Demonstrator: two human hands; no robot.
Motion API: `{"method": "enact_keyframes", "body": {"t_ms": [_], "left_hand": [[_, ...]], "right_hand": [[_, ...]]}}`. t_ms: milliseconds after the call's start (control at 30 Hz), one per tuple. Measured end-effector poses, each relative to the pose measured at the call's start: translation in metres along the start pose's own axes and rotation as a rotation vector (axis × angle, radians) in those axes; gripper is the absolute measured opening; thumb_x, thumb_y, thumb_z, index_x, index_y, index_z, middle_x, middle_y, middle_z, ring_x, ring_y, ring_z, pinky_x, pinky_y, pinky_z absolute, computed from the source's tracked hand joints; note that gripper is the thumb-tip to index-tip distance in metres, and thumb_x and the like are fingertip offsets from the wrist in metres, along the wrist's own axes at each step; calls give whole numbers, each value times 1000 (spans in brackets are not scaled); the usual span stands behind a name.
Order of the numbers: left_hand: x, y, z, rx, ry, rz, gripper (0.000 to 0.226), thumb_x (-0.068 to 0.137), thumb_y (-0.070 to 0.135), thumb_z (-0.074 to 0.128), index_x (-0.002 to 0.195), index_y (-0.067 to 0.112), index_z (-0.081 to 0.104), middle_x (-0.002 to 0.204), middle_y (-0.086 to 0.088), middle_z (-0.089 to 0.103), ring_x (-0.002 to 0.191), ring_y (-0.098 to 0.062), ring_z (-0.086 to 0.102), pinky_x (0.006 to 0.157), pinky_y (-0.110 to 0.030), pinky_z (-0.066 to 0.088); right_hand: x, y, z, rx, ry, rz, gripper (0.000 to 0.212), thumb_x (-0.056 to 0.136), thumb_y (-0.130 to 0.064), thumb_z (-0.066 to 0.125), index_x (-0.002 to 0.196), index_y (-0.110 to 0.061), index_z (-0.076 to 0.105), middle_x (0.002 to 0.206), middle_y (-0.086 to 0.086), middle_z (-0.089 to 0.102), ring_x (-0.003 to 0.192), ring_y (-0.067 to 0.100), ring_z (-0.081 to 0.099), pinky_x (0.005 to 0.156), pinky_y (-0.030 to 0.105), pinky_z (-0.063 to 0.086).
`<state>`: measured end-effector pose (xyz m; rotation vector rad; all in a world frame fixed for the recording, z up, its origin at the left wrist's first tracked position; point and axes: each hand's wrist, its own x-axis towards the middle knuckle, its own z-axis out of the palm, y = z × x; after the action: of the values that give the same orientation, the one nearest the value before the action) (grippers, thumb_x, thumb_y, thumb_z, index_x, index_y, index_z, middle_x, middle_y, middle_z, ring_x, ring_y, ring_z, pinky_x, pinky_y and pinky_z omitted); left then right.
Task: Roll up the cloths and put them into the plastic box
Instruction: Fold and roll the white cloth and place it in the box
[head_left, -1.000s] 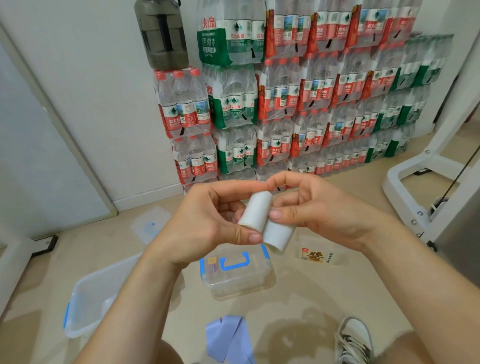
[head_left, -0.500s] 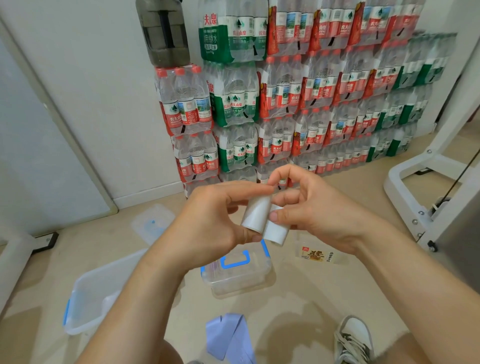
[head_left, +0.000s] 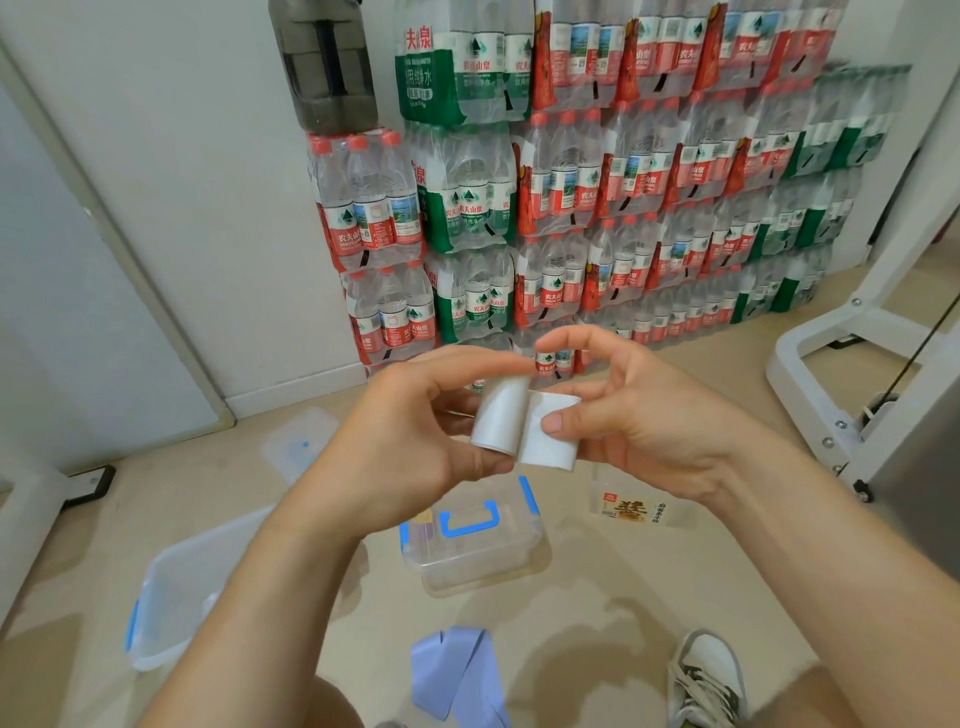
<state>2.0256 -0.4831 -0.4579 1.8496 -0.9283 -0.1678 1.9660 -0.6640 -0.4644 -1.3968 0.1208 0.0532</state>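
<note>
A narrow white cloth (head_left: 524, 423) is held in the air in front of me, partly rolled. My left hand (head_left: 415, 441) pinches the rolled part between thumb and fingers. My right hand (head_left: 639, 415) holds the loose flat end, thumb pressed on it. Below the hands, a small clear plastic box (head_left: 475, 540) with blue clips and a blue handle stands on the floor with its lid on. A larger clear box (head_left: 171, 592) with a blue clip sits open at the lower left. A light blue cloth (head_left: 457, 675) lies flat on the floor near my legs.
Stacked packs of water bottles (head_left: 597, 197) line the wall ahead. A clear lid (head_left: 301, 447) lies on the floor at left, a printed packet (head_left: 631, 512) at right. A white metal frame (head_left: 831, 384) stands at right. My shoe (head_left: 706, 680) is at the bottom right.
The hands have risen slightly and the cloth has turned in my fingers; more of its loose end now shows under my right thumb.
</note>
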Motion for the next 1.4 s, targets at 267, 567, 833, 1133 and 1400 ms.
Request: {"method": "enact_keyframes", "body": {"t_ms": [267,567,833,1133,1400], "left_hand": [[4,-10,6,321,-51,103,69,66,-1,82,120,36,62,112,20,53,103,-1,55,82,-20,50],[4,-9,13,491,-53,142,73,72,-2,71,128,41,53,114,21,45,100,-1,49,76,-15,43],[2,-6,12,-215,-61,-79,74,61,2,83,120,35,55,113,7,66,102,-24,62,82,-46,57],[5,-5,10,-430,37,-55,60,46,18,93,101,30,70,101,-1,74,92,-26,65,82,-35,57],[1,3,14,338,101,63,55,56,22,87,97,49,63,83,9,66,75,-11,57,68,-20,49]], "right_hand": [[0,5,10,51,78,-16,52,75,23,58,111,-15,57,96,28,69,75,27,68,60,31,56],[3,9,22,70,98,-76,50,74,15,68,115,-9,53,85,19,72,77,27,72,70,33,59],[-4,-5,12,240,-21,-55,50,65,5,68,109,-14,52,85,22,64,77,28,70,65,32,58],[-7,-6,9,392,-38,-41,56,67,8,68,115,-16,51,88,18,65,76,29,69,61,31,57],[-4,1,14,73,68,-41,55,68,-9,76,116,-14,52,104,25,68,84,28,72,70,36,59]]}}
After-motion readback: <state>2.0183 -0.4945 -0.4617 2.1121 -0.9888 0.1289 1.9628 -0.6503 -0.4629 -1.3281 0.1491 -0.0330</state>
